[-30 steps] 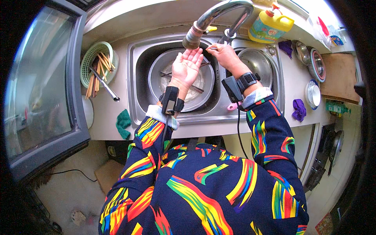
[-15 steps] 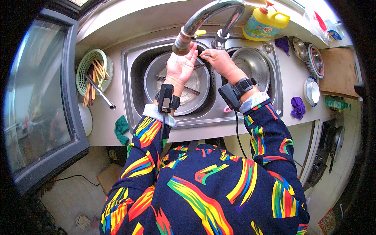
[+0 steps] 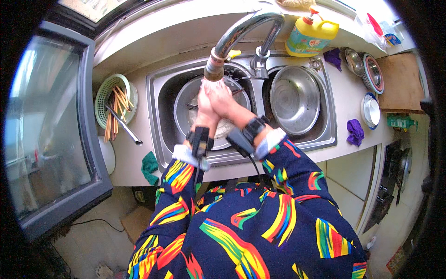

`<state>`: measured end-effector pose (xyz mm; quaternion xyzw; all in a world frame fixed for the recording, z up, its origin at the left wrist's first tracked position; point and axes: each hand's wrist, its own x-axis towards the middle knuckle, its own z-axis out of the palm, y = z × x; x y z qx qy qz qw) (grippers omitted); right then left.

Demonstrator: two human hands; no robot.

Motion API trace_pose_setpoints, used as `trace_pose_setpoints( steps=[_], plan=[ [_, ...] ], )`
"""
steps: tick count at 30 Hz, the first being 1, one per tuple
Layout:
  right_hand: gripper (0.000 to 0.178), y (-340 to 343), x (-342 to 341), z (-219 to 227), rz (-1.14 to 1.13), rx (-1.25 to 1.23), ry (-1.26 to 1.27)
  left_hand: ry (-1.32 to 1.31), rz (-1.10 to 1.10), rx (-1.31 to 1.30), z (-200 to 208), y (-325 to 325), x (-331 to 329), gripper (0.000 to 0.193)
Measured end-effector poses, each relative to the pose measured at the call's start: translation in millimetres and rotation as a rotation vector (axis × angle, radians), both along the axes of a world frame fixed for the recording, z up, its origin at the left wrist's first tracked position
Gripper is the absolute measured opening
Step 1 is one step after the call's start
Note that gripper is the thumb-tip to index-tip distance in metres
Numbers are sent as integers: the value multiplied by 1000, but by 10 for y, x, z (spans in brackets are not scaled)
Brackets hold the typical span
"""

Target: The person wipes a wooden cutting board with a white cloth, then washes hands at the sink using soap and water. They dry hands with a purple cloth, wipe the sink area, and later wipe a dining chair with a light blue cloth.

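Under the chrome faucet point(image 3: 227, 39), my left hand point(image 3: 206, 111) and my right hand point(image 3: 222, 100) are brought together over the left sink bowl. The right hand lies across the left one; both sets of fingers are blurred and partly hidden by the spout's end. Whether anything is between the palms cannot be seen. Below them a round metal basin point(image 3: 181, 104) stands in the left bowl. A dark stick point(image 3: 238, 91) shows in it, past my right hand. A second metal basin point(image 3: 293, 100) sits in the right bowl, apart from both hands.
Left of the sink a pale green basket point(image 3: 101, 104) holds wooden chopsticks point(image 3: 121, 101) and a metal tube point(image 3: 127, 128). A green scouring pad point(image 3: 149, 168) lies near the counter's front edge. Behind stands a yellow soap jug point(image 3: 309, 39). Purple cloth point(image 3: 355, 132) and white bowls point(image 3: 370, 109) are at right.
My right hand has moved left and down from beside the faucet's base onto my left hand. Both hands now meet under the spout; before, the left palm was open there.
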<state>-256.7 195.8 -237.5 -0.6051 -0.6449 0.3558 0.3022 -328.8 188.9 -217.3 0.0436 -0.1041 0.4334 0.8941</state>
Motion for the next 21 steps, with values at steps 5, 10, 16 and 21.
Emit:
trace_pose_setpoints(
  steps=[5,10,16,21],
  plan=[
    [45,111,-180,-409,-227,-222,703,988,245,-236,130,-279,34,50],
    [51,-16,-278,-368,-236,19,652,1154,287,-382,-26,-159,-110,44],
    [28,33,-196,-413,-258,-381,1140,1061,293,1,-157,-150,-70,41],
    [27,62,-365,-531,-381,-114,999,1230,187,-39,-196,-127,-229,32]
  ],
)
